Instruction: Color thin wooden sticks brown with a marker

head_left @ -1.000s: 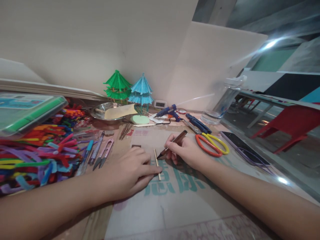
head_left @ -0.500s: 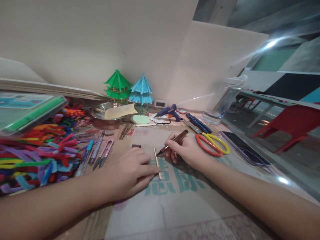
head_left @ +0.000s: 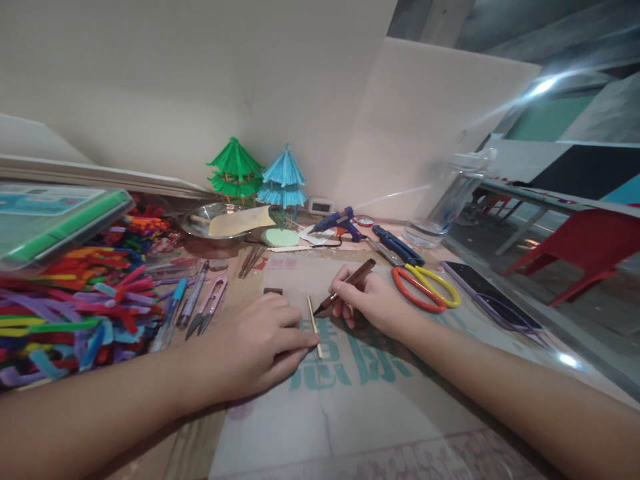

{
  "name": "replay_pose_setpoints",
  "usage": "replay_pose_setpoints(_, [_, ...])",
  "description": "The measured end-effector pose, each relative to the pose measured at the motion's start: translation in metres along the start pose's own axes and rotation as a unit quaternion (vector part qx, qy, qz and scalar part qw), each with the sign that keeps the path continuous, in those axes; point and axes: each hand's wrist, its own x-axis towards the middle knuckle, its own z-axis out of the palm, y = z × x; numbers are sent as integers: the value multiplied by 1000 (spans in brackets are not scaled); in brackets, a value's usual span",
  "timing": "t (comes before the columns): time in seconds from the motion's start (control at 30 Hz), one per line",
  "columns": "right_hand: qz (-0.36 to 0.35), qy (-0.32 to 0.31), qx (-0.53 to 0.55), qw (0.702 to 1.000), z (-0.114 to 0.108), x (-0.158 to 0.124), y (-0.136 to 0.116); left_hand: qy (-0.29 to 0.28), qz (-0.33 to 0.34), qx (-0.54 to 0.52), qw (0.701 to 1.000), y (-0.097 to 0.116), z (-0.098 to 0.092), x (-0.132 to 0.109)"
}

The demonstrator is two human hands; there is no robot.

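A thin wooden stick lies on the printed sheet. My left hand rests palm down beside it, index fingertip pressing the stick against the sheet, the other fingers bent. In my right hand a brown marker is pinched, uncapped, its dark tip close to the stick's left-facing upper half; whether it touches I cannot tell. A dark brown cap lies just beyond my left hand.
Pipe cleaners and a plastic case crowd the left. Scissors, a phone and a utility knife lie right. A glue gun, metal bowl, green model and blue model stand behind.
Both hands, the marker and the stick stay almost where they were. The marker tip has shifted very slightly at most.
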Motion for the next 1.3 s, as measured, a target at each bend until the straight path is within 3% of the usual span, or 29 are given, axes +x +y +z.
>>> replay_pose_setpoints(0.27, [4, -25, -1, 1000, 0, -1, -1, -5, -2, 4, 1000, 0, 0, 0])
replay_pose_setpoints(0.83, [-27, 38, -9, 999, 0, 3, 2, -6, 4, 17, 1000, 0, 1, 0])
replay_pose_setpoints(1.3, [5, 2, -13, 1000, 0, -1, -1, -4, 4, 16, 1000, -1, 1, 0])
